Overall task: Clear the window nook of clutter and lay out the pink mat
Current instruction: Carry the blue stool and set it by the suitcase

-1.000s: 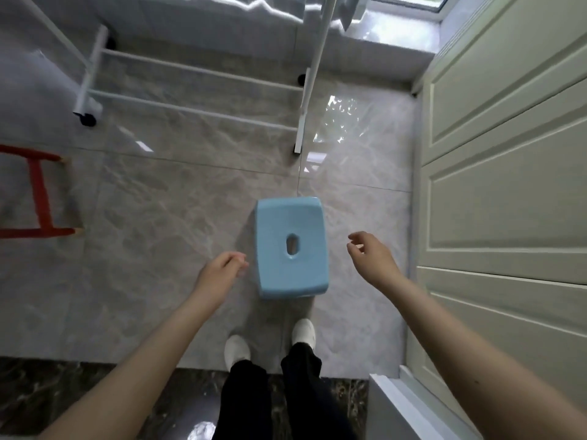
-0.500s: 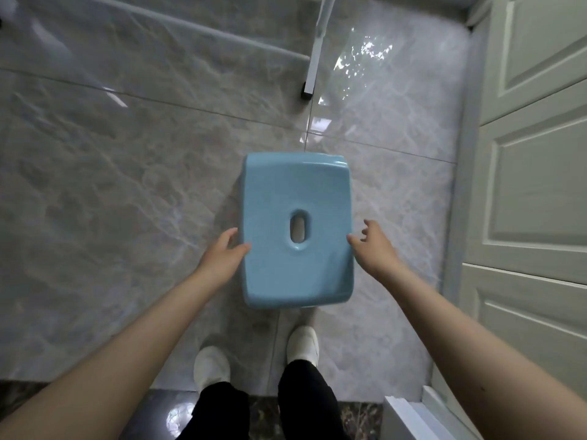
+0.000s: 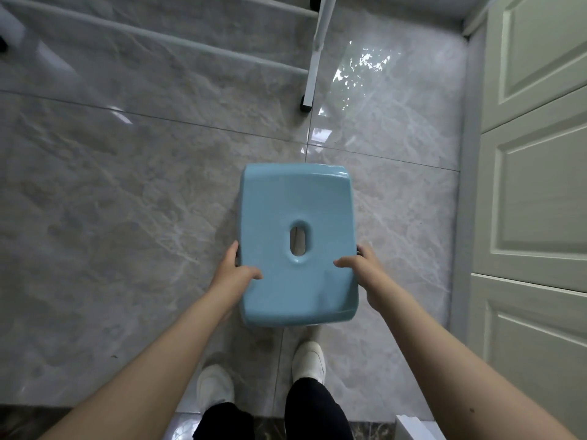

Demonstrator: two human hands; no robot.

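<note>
A light blue plastic stool (image 3: 298,217) with an oval hole in its seat is seen from above over the grey marble floor, just ahead of my feet. My left hand (image 3: 236,271) grips its left edge, thumb on the seat and fingers curled under the rim. My right hand (image 3: 360,268) grips the right edge the same way. The stool's legs are hidden under the seat, so I cannot tell whether it rests on the floor. No pink mat is in view.
A white metal drying rack (image 3: 313,65) stands on the floor ahead, with rails running to the upper left. Cream panelled cabinet doors (image 3: 533,217) line the right side. My white shoes (image 3: 309,360) stand behind the stool. A dark tile strip runs along the bottom edge.
Both hands came in from either side and closed on the stool's edges. The view dropped closer, so the stool looks larger.
</note>
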